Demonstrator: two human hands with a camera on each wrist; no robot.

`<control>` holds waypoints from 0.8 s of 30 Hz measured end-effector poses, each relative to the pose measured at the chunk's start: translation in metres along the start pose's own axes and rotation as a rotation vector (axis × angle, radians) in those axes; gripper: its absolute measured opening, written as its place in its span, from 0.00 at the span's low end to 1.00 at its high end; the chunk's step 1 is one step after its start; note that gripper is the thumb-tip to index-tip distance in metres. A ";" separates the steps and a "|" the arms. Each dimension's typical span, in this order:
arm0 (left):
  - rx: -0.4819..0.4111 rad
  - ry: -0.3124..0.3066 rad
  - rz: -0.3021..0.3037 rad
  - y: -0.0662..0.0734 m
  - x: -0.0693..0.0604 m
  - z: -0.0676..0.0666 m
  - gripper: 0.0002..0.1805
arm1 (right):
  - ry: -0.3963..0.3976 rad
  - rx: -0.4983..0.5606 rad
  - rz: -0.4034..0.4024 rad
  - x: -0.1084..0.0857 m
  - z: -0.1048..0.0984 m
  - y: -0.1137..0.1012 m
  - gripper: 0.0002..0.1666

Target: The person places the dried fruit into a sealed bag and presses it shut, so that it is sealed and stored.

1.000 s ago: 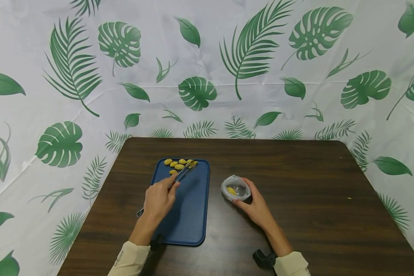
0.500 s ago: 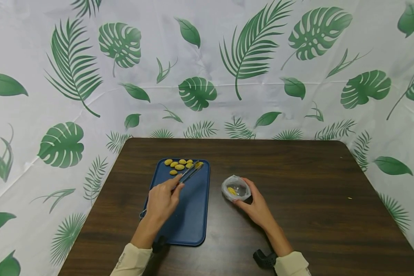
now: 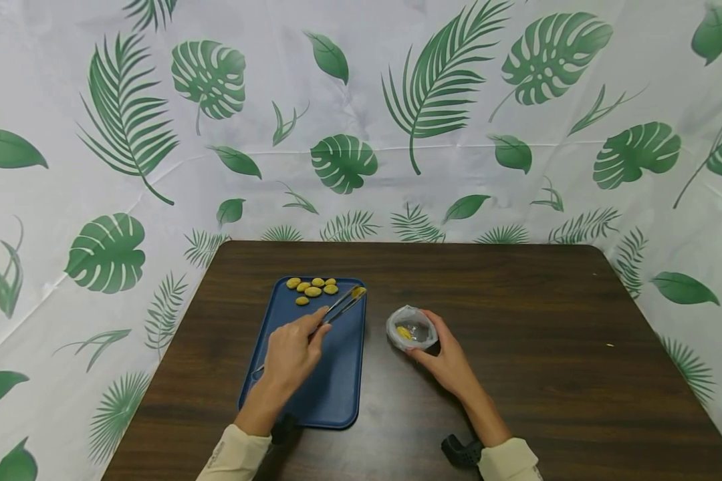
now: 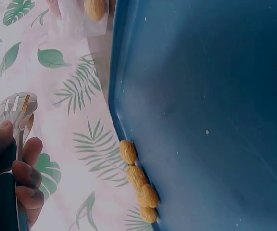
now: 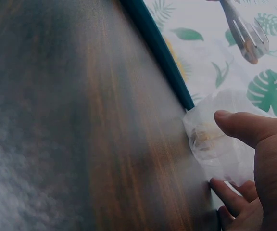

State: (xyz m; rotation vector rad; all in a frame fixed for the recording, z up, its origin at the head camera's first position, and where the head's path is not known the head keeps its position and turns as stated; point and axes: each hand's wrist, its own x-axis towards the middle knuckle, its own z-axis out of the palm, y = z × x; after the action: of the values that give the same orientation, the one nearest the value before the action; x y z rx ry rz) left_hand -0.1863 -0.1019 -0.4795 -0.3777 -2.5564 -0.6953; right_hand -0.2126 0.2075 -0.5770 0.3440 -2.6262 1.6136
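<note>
Two hands are engaged. The left hand's (image 3: 290, 354) fingers (image 4: 27, 174) curl around metal tongs (image 3: 340, 310), whose tips hold one yellow-brown piece (image 3: 359, 292) over the right edge of the blue tray (image 3: 337, 374). The right hand's (image 3: 448, 364) fingers grip a translucent container (image 3: 392, 338). Seven pieces (image 3: 313, 292) occupy the tray's far end, on the brown surface (image 3: 529, 321).

Backdrop (image 3: 361, 100), one: white, creased, printed with green leaves. Table (image 3: 517, 294), one: brown, wood-grained, far corners rounded; dull sheen seen.

tongs (image 4: 19, 120), blue tray (image 4: 215, 86), nut-like lumps (image 4: 136, 176)
</note>
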 end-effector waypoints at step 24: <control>-0.031 -0.048 0.045 0.012 -0.001 0.015 0.17 | -0.002 0.011 0.012 0.001 0.001 0.001 0.47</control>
State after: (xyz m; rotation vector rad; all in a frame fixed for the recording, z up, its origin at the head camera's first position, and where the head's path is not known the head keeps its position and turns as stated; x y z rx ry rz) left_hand -0.1866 -0.0836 -0.4861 -0.4665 -2.5763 -0.7180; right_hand -0.2134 0.2071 -0.5777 0.3318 -2.6268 1.6328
